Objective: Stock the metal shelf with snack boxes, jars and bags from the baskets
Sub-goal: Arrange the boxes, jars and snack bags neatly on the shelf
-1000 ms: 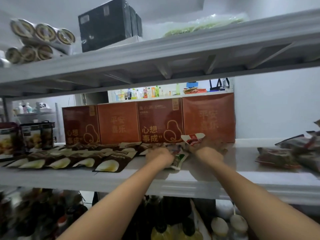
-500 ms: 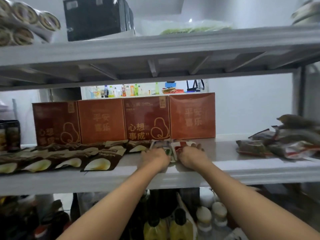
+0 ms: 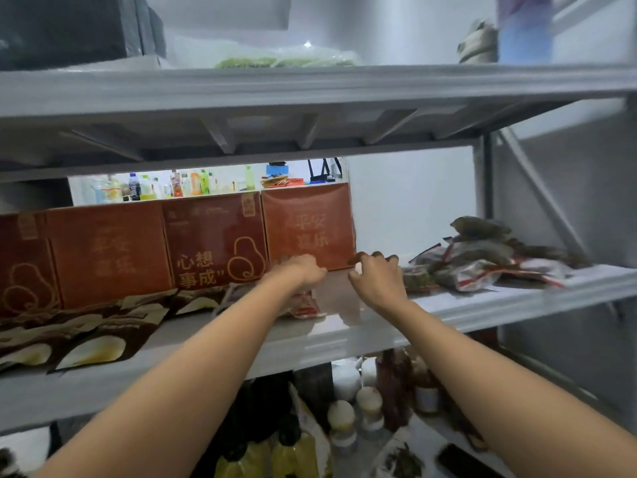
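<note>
Metal shelf [image 3: 344,343]: red boxes [image 3: 213,243] stand in a row along the back, brown snack bags [image 3: 86,339] lie flat front-left, and there's a loose pile of bags [image 3: 482,263] at right. My left hand [image 3: 303,270] is at the rightmost box's base, fingers curled; can't tell if it grips anything. My right hand [image 3: 377,281] is just beside it, fingers curled, nothing visible in them. A small red-white packet [image 3: 305,307] lies under my left wrist.
</note>
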